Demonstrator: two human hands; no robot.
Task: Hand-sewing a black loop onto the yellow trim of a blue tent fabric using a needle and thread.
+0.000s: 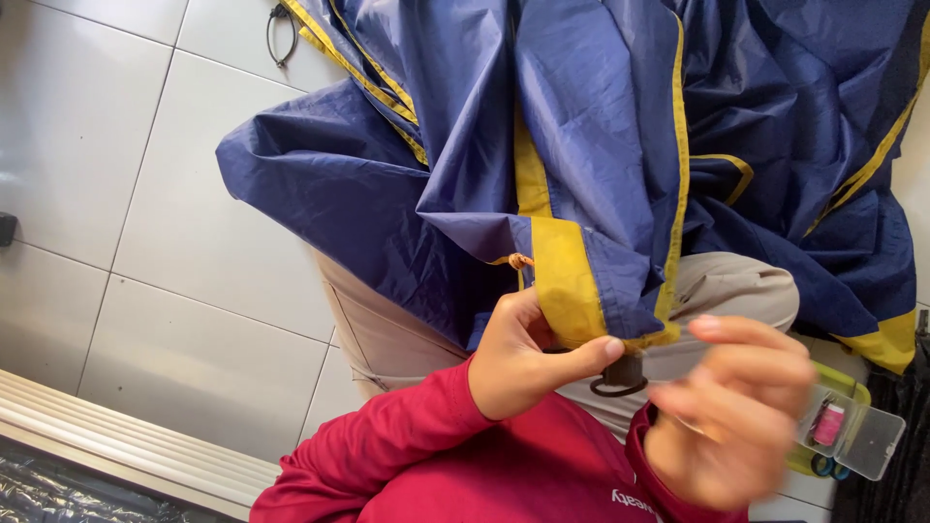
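A: Position of the blue and yellow fabric (601,126)?

B: Draped over the person's lap, spilling onto the tiled floor (145,242) beyond.

A: Hands?

B: Left hand (528,353) pinches the fabric's yellow hem corner, thumb pressed just above a small black loop fitting (620,378) hanging at that corner. Right hand (731,407) is blurred, just right of the fitting, fingers curled; whether it holds anything cannot be told.

A: Other items?

B: A clear plastic box (857,436) with a pink spool sits right of the fabric's lower edge. A black cord loop (282,29) lies on the floor at its upper left.
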